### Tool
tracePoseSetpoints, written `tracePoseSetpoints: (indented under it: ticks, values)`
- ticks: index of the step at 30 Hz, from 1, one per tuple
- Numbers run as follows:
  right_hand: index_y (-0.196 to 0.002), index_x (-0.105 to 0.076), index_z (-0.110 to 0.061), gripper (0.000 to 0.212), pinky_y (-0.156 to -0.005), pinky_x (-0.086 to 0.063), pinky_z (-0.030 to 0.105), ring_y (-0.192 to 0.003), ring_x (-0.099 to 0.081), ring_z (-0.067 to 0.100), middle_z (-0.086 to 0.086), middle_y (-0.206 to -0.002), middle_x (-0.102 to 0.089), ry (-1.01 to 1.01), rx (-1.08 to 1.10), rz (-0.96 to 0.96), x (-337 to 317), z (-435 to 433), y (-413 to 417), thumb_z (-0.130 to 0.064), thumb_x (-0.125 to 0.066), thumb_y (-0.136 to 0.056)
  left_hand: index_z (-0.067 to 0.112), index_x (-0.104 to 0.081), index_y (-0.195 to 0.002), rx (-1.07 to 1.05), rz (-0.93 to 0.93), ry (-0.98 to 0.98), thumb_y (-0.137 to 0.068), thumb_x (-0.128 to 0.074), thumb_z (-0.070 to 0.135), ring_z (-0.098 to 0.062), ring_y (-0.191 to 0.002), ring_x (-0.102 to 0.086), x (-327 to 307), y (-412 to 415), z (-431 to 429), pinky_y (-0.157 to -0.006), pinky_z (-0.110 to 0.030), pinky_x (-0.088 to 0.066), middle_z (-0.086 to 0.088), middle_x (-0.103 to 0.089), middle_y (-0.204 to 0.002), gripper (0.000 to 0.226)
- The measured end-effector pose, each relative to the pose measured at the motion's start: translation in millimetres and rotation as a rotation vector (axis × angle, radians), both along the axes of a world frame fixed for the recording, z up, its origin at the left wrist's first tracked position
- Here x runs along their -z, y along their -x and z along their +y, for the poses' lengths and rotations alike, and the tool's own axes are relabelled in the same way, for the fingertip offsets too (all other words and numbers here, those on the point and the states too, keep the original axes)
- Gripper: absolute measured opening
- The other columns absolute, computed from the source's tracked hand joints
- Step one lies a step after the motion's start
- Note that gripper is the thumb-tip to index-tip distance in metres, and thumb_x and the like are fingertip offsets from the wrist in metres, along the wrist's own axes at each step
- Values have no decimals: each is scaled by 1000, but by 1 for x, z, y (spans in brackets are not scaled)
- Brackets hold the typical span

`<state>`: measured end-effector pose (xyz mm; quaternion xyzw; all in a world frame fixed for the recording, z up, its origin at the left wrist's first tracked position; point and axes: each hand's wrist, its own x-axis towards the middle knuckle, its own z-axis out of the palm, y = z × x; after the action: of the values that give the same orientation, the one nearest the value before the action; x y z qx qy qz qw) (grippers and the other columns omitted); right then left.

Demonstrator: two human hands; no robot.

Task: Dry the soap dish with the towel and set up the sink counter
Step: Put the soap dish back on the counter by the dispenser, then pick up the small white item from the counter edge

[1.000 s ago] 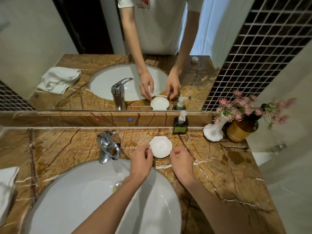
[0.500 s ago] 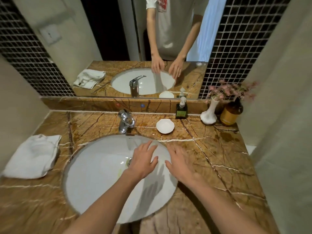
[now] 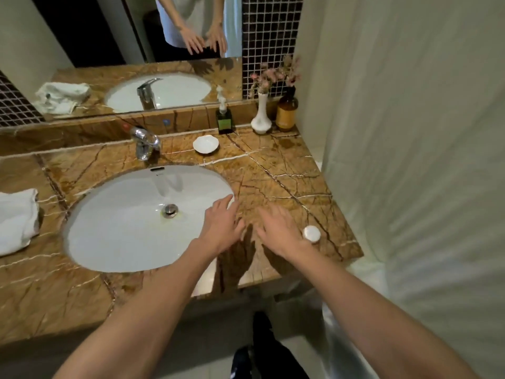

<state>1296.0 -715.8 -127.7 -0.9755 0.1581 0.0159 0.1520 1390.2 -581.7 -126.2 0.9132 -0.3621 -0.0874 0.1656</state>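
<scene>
Left hand [image 3: 221, 228]: centre of the frame, palm down, fingers spread wide, holding nothing; its fingertips lie over the right rim of the sink basin [image 3: 114, 222]; whether it touches the surface cannot be told. Right hand [image 3: 278, 231]: just right of the left, palm down, fingers splayed, empty, over the marble counter [image 3: 273, 176]; shadows of both hands fall on the stone below them. Small round white object [image 3: 311, 233]: on the counter just beside the right hand, near the counter's front right corner; its kind is too small to tell. Sink basin: white oval, set into the counter, left of centre; metal drain plug [image 3: 170, 210] in its middle. Faucet [image 3: 144, 143]: chrome, behind the basin, upper left of centre. Soap dish [image 3: 205, 144]: white, scalloped, shallow, standing by itself on the counter right of the faucet, upper centre, well apart from both hands. Pump bottle [image 3: 224, 116]: dark green, white pump, against the back ledge just behind the dish. White vase [image 3: 261, 116]: holds pink flowers; right of the pump bottle. Amber bottle [image 3: 286, 110]: just right of the vase, in the back right corner. Towel [image 3: 16, 220]: white, folded, on the counter at the left edge of the frame, well apart from the dish. Mirror [image 3: 109, 36]: upper left, reflecting basin, towel and both hands. Curtain [image 3: 423, 160]: pale, fills the right side.
</scene>
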Motion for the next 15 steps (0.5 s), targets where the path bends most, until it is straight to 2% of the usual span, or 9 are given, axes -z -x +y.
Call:
tracePoseSetpoints:
  ticks: [3,5,8,12,15]
  values:
    - [-121,-57,-10,34,-103,-36,45,-122,-43,35,19,-130,-50,45,26,59,4,-18,25,-26,-49,-92,17,-39,-141,40,14,-16,-94,-48,30,-33,-136,-33,1,27,-16,-111,-48,-31,-13,-35,-151,50]
    - [-113,-60,-11,26,-100,-40,45,-118,-47,34,18,-124,-53,56,52,90,8,-33,37,-23,-51,-91,17,-39,-140,53,16,-29,-94,-50,25,-31,-136,-34,4,43,-24,-112,-48,-32,-12,-35,-151,49]
    - [-123,-55,-15,33,-100,-45,46,-117,-50,33,16,-127,-53,34,121,101,12,-57,55,-18,-56,-90,19,-41,-139,40,55,-34,-92,-55,21,-30,-135,-37,11,63,-34,-112,-45,-35,-11,-38,-149,49]
    - [-129,-47,-21,44,-101,-43,46,-121,-48,34,15,-136,-47,-7,185,131,21,-83,76,-18,-63,-88,17,-45,-136,12,193,5,-93,-56,15,-25,-124,-48,20,84,-53,-103,-32,-41,-9,-43,-143,45]
    - [-132,-44,-21,49,-100,-43,46,-122,-47,34,14,-138,-45,-13,165,146,27,-95,77,-24,-65,-88,19,-49,-134,11,204,16,-95,-53,17,-24,-121,-51,27,97,-61,-101,-32,-45,-8,-47,-138,40]
